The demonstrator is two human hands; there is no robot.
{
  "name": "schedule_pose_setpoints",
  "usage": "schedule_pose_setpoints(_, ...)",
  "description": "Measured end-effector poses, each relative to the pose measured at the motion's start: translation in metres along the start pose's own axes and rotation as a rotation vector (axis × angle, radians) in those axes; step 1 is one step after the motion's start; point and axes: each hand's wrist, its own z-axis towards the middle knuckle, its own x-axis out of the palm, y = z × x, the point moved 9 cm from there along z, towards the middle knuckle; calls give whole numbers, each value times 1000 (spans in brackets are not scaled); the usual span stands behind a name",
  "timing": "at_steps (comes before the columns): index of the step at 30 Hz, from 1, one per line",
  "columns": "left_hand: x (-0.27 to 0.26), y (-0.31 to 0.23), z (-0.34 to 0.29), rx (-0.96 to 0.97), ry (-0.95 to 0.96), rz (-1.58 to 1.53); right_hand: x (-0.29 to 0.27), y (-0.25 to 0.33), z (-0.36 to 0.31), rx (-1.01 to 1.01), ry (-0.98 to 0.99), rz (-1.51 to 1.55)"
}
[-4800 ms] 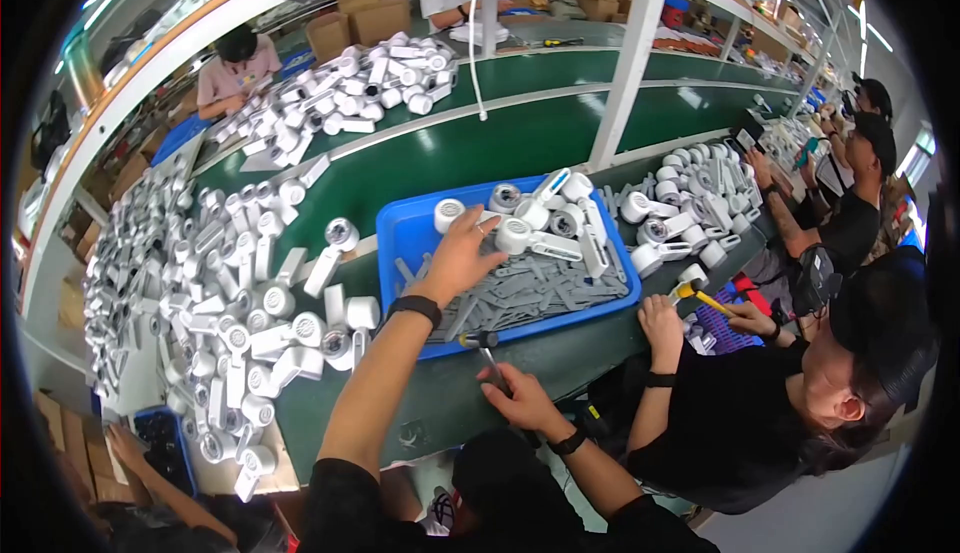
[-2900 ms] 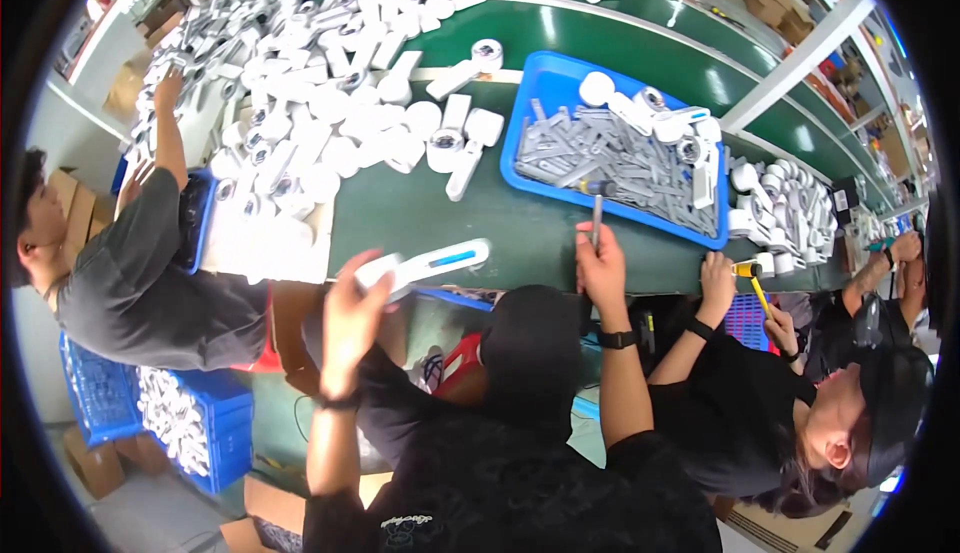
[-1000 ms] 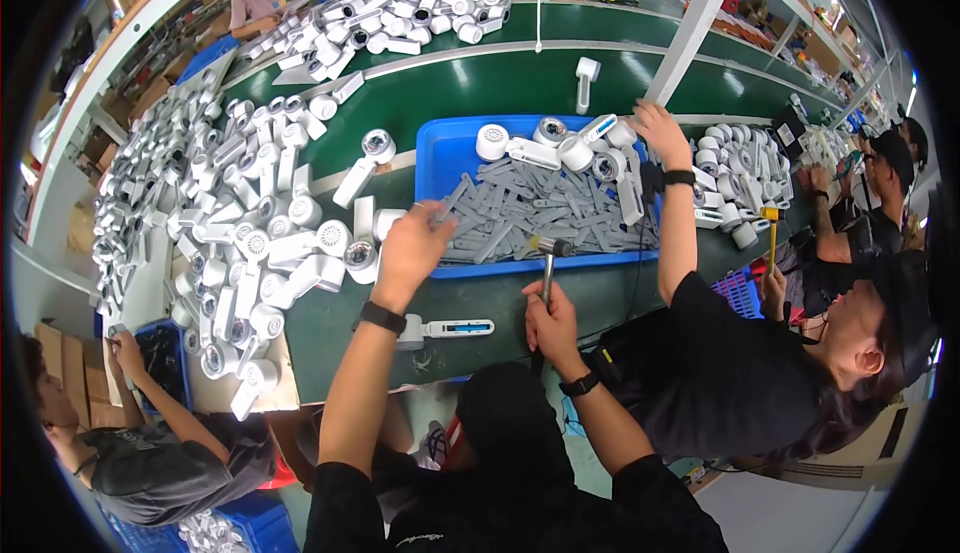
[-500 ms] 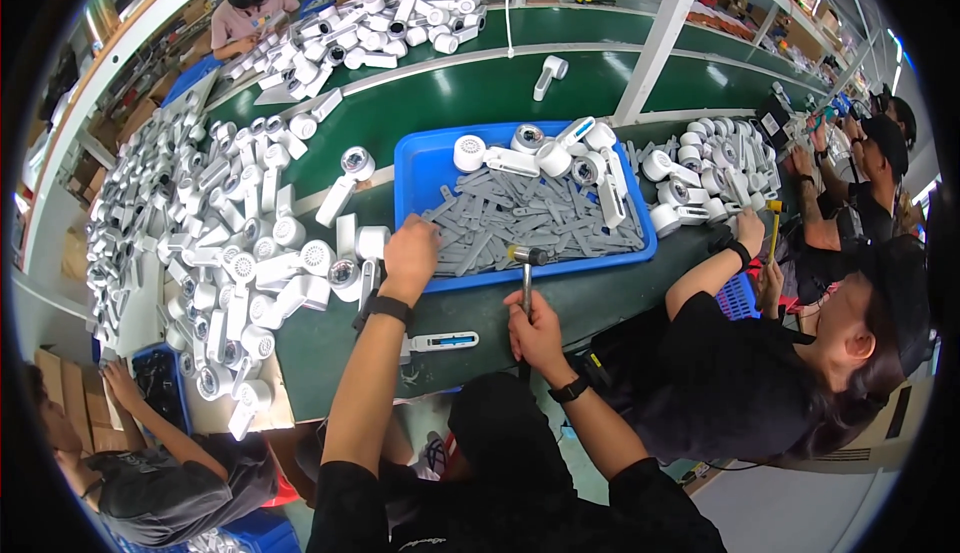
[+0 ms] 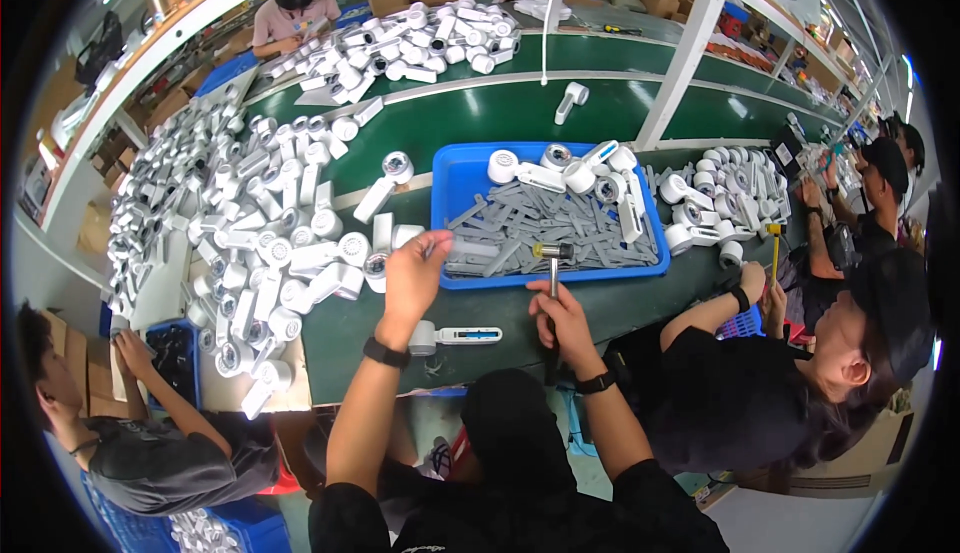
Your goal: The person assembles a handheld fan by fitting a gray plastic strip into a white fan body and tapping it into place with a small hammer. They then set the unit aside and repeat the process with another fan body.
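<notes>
My left hand is over the near left rim of the blue tray, thumb and fingers pinched on a blurred pale grey plastic strip. Many similar grey strips lie loose in that tray. My right hand is wrapped around the handle of a small hammer, its head raised at the tray's near edge. Between my forearms a white handheld fan lies on the green bench, its handle slot facing up and showing a blue part inside.
White fans are heaped at the left, and more fans stand right of the tray. One fan lies on the green belt beyond. A co-worker sits close on my right holding a yellow hammer; another person works at the left.
My left hand has come up from the strips with one pinched in its fingers. The fan on the bench now shows its round head. The whole view has shifted slightly.
</notes>
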Motion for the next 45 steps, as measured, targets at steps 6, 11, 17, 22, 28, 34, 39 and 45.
schedule_pose_setpoints(6,7,-3,-66,-76,89,-269,57,24,-8,-40,30,-165)
schedule_pose_setpoints(11,1,21,-95,-96,62,-322,48,5,-22,10,4,-264)
schedule_pose_setpoints(17,-51,15,-119,263,-143,289,39,-7,-30,94,-63,-417)
schedule_pose_setpoints(22,-34,14,-120,306,1,248,65,-22,-20,89,65,-453)
schedule_pose_setpoints(28,-28,24,-116,329,37,247,75,-25,-17,131,150,-600)
schedule_pose_setpoints(34,-28,20,-119,419,16,264,76,-27,-9,152,205,-646)
schedule_pose_setpoints(39,-14,18,-122,582,125,378,75,-32,-7,239,179,-613)
schedule_pose_setpoints(45,6,17,-115,712,370,568,74,-29,-6,340,159,-575)
